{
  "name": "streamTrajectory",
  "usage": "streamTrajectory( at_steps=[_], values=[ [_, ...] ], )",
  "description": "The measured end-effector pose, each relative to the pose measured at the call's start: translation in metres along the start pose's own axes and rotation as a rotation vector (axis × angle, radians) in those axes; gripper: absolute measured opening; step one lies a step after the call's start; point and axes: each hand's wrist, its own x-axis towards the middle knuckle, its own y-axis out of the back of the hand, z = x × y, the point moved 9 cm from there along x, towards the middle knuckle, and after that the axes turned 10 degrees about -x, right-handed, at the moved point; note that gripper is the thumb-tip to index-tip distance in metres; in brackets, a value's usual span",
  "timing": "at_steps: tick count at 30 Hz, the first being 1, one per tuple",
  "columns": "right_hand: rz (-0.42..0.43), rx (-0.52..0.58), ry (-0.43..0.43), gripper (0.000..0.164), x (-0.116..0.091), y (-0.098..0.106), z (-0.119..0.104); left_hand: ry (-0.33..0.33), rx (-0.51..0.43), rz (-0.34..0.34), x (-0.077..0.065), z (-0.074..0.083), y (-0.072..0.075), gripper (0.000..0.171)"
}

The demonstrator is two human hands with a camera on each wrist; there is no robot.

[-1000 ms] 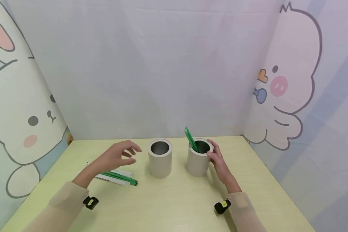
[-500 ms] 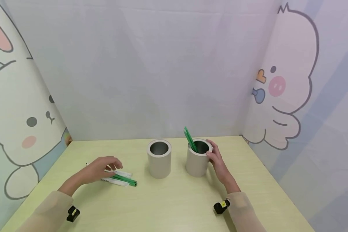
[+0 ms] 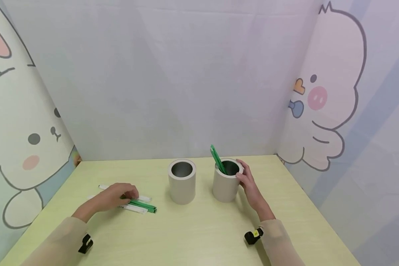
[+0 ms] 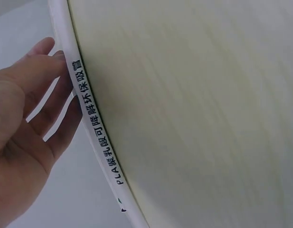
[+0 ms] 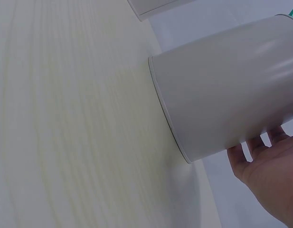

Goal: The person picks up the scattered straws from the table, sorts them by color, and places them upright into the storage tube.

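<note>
My left hand point(image 3: 114, 195) is down over a small bunch of wrapped straws at the left of the table, thumb and fingers pinching at a green-wrapped straw point(image 3: 143, 205). A white-wrapped straw point(image 4: 91, 116) with printed lettering lies in front of the fingertips in the left wrist view and hides what they touch. My right hand point(image 3: 251, 186) grips the right-hand pale cylindrical cup point(image 3: 225, 188), thumb at the near rim and fingers round its far right side. Green straws point(image 3: 217, 159) lean out of that cup to the left. A matching cup point(image 3: 182, 190) stands upright to its left, dark inside.
Light wood-grain table point(image 3: 193, 236) lies under everything. A pale cloth backdrop point(image 3: 173, 81) rises behind its far edge, with printed cartoon panels at both sides. Another white straw end point(image 3: 103, 187) sticks out behind the left hand.
My left hand has come down and to the left, from near the middle cup onto the straws, and its fingers have drawn in. The right hand and both cups stay in place.
</note>
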Motion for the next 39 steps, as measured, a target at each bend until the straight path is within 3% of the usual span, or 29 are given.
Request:
streamTrajectory(
  at_steps=[7, 22, 33, 39],
  values=[
    [0.001, -0.004, 0.002, 0.057, 0.000, -0.001, -0.001, 0.046, -0.012, -0.053, 0.004, -0.006, -0.002, 0.028],
    [-0.001, 0.000, 0.008, 0.057, -0.001, -0.001, -0.001, 0.046, -0.018, -0.130, 0.006, 0.002, -0.004, 0.027],
    [0.003, 0.002, 0.003, 0.057, -0.001, 0.000, -0.001, 0.062, -0.004, -0.121, 0.009, -0.003, -0.005, 0.035],
    [-0.003, -0.004, 0.009, 0.056, -0.001, 0.000, -0.001, 0.034, -0.057, -0.075, 0.011, 0.003, 0.002, 0.032]
  ],
)
